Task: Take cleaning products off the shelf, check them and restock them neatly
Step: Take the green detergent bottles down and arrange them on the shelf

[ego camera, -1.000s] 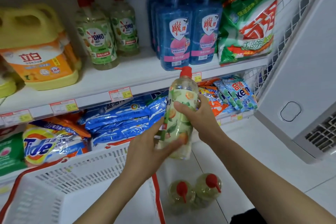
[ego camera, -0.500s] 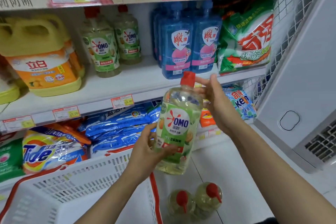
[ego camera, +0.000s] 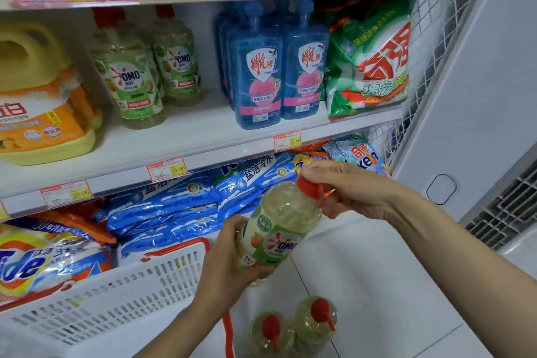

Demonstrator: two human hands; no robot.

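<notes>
**Two hands hold a soap bottle**

Head camera: the left hand (ego camera: 223, 267) wraps its fingers round the bottom of an OMO bottle (ego camera: 276, 229). The right hand (ego camera: 348, 192) curls its fingers round the red cap (ego camera: 308, 186) on top. The bottle tips to the right. It is up in the air, in front of the low shelf and above the floor (ego camera: 377, 285).

Two other OMO bottles (ego camera: 130, 87) stand on the middle shelf (ego camera: 203, 131), near tall blue bottles (ego camera: 255, 73). Two red-capped bottles (ego camera: 316, 317) stand on the floor beside a white basket (ego camera: 116, 293).

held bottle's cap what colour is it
Cap on the bottle is red; best in head view.
</notes>
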